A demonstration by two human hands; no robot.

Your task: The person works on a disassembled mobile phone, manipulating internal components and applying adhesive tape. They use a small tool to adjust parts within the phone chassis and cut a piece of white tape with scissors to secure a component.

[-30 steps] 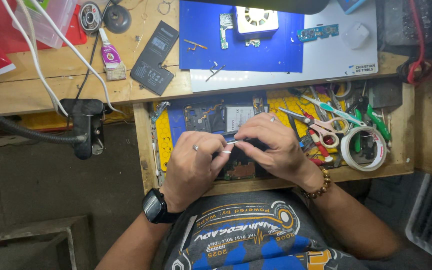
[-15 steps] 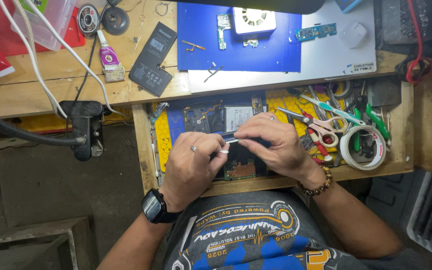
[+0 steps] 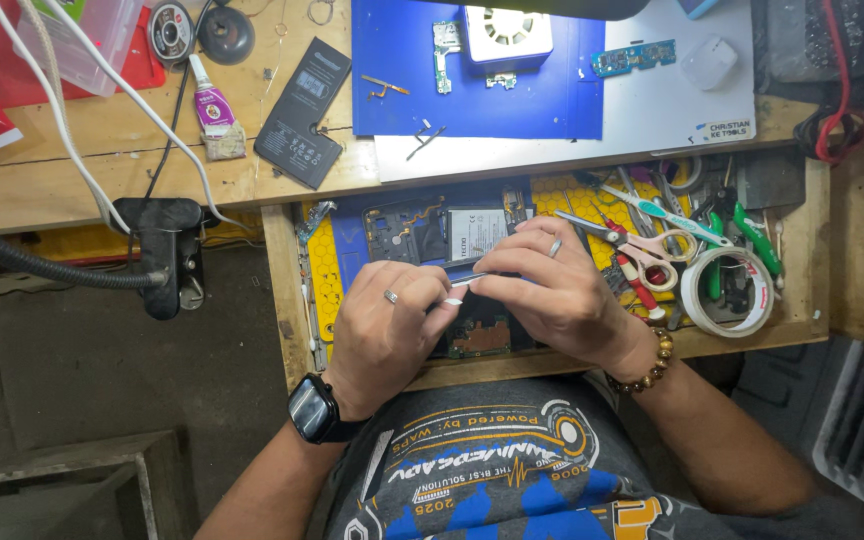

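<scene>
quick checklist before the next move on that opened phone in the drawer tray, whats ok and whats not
1. Both hands on the work: left hand and right hand meet over the opened phone: ok.
2. Small white piece pinched between the fingertips: ok; what it is, cannot tell.
3. Phone lies flat on the yellow mat: ok.
4. Circuit board under the hands in view: mostly hidden, cannot tell.
5. Scissors and tape roll close to the right hand: crowded, not ok.

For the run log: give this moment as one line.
left hand: pinching white strip | right hand: gripping it | opened phone: beneath
</scene>
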